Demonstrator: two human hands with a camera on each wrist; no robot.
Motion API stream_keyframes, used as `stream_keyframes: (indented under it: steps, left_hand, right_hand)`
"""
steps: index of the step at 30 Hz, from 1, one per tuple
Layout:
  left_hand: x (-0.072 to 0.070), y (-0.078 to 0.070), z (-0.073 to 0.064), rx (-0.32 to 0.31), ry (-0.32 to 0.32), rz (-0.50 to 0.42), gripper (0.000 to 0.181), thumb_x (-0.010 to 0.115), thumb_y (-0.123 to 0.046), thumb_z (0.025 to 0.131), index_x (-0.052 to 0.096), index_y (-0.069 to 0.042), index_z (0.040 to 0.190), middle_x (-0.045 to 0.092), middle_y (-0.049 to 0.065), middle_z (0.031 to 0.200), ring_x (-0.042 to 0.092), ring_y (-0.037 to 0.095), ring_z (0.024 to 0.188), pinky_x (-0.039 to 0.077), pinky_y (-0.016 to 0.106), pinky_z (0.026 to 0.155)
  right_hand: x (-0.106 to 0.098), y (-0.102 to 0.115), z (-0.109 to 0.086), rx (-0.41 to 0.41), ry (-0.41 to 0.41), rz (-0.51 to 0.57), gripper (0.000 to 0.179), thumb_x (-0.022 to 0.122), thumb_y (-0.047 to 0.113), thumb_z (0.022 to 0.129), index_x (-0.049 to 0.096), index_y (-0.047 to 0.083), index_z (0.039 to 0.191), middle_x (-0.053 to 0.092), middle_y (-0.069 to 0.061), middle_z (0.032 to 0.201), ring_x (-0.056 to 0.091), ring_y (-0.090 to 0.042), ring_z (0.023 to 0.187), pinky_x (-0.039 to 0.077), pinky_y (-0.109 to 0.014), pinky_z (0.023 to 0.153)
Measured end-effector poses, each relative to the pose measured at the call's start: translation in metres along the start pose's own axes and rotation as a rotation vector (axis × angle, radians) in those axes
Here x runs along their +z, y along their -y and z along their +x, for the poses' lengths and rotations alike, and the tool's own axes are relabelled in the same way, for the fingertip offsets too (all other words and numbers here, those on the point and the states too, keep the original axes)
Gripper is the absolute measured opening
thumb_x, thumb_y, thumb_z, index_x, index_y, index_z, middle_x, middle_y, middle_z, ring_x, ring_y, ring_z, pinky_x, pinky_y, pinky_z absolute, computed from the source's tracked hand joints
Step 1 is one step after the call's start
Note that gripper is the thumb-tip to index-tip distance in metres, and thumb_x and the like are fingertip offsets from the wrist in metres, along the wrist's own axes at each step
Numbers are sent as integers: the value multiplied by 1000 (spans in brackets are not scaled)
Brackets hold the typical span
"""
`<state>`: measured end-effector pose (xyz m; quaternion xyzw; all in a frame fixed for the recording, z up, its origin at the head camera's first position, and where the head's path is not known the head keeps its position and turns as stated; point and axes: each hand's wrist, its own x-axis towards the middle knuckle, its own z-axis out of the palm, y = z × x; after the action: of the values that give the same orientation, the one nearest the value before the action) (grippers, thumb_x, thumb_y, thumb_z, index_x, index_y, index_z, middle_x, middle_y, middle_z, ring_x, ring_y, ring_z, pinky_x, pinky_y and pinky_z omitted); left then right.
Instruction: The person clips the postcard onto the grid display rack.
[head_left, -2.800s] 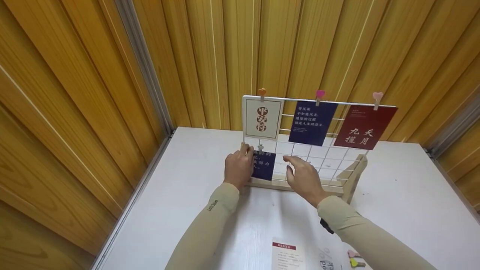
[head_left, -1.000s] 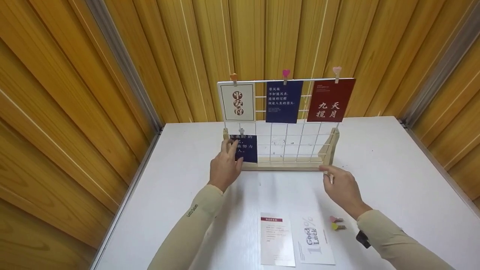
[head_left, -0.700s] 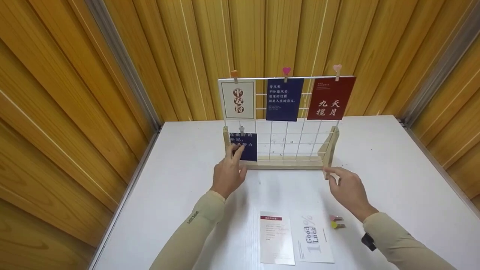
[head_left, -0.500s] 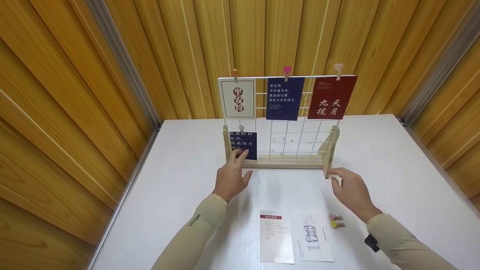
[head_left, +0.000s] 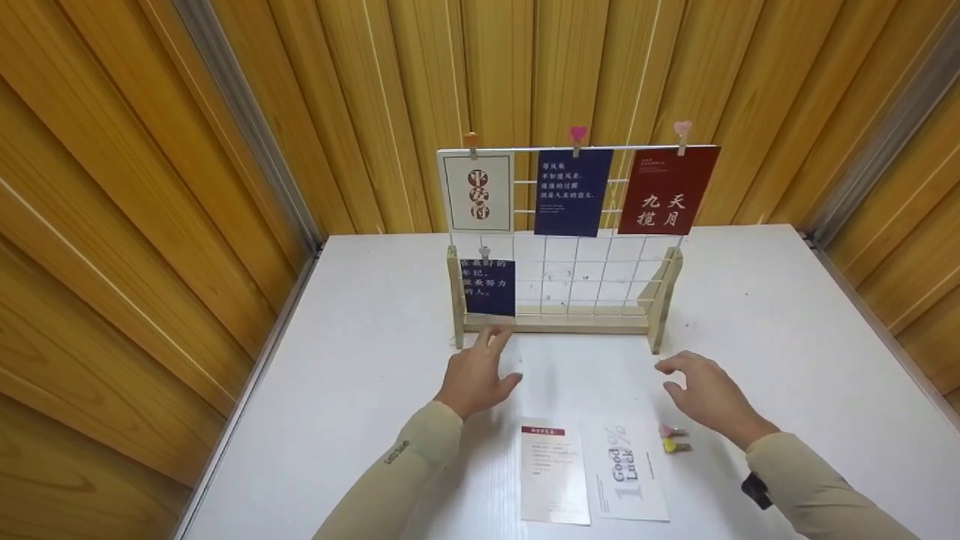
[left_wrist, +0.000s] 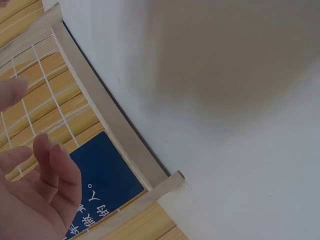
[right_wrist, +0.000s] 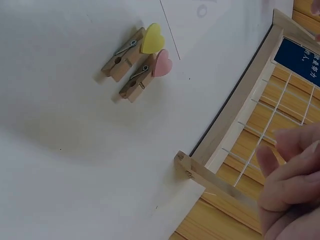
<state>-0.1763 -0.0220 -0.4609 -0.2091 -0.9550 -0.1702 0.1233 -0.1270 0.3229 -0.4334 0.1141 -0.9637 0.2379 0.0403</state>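
Note:
A white wire grid (head_left: pixel 577 274) stands upright in a wooden stand (head_left: pixel 577 324). Along its top hang a white card (head_left: pixel 495 210), a blue card (head_left: pixel 581 222) and a red card (head_left: pixel 652 176), each under a heart clothespin. Lower left, another blue card (head_left: pixel 491 304) hangs from a grey heart clothespin (head_left: pixel 484 253). My left hand (head_left: pixel 478 375) is in front of that card's bottom edge, fingers loosely bent and holding nothing. My right hand (head_left: pixel 709 386), also holding nothing, hovers in front of the stand's right foot with relaxed fingers.
Near me on the white table (head_left: pixel 360 360) lie a printed card with a red header (head_left: pixel 555 480) and a "Good Luck" card (head_left: pixel 631 480). To their right are a pink heart clothespin (right_wrist: pixel 145 75) and a yellow heart clothespin (right_wrist: pixel 130 52). Wood-look panels rise behind.
The left hand has left the lower blue card, coming down and toward me. The right hand touched the stand's right foot, then drew back from it. The view shifted, showing more tabletop.

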Motion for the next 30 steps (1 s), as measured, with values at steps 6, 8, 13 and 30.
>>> stream_keyframes:
  steps: [6,8,13,30]
  left_hand:
    - [9,-5,-6,48,126,35,75,77,-47,82,50,-14,145,58,7,128,63,19,68,57,36,67]
    - [10,-8,-7,45,180,28,76,77,-49,81,51,-15,144,58,8,127,66,22,78,57,38,74]
    - [16,-17,-10,60,309,27,80,82,-54,74,56,-18,140,60,6,124,66,23,91,55,40,83]
    - [39,-35,-22,93,452,102,87,88,-59,61,59,-22,135,58,7,131,67,25,98,54,39,88]
  right_hand:
    - [1,-4,-1,54,224,-37,22,70,0,87,70,-1,109,64,-11,102,60,-40,104,51,-54,87]
    - [2,-5,-1,68,284,-31,22,71,0,87,70,-1,108,64,-9,100,61,-37,100,51,-53,85]
    - [5,-9,-4,81,369,-2,26,76,5,83,69,0,107,64,-7,99,60,-38,103,49,-55,89]
    - [20,-13,-6,128,444,-30,17,77,4,80,71,6,96,65,-4,95,62,-30,93,51,-53,85]
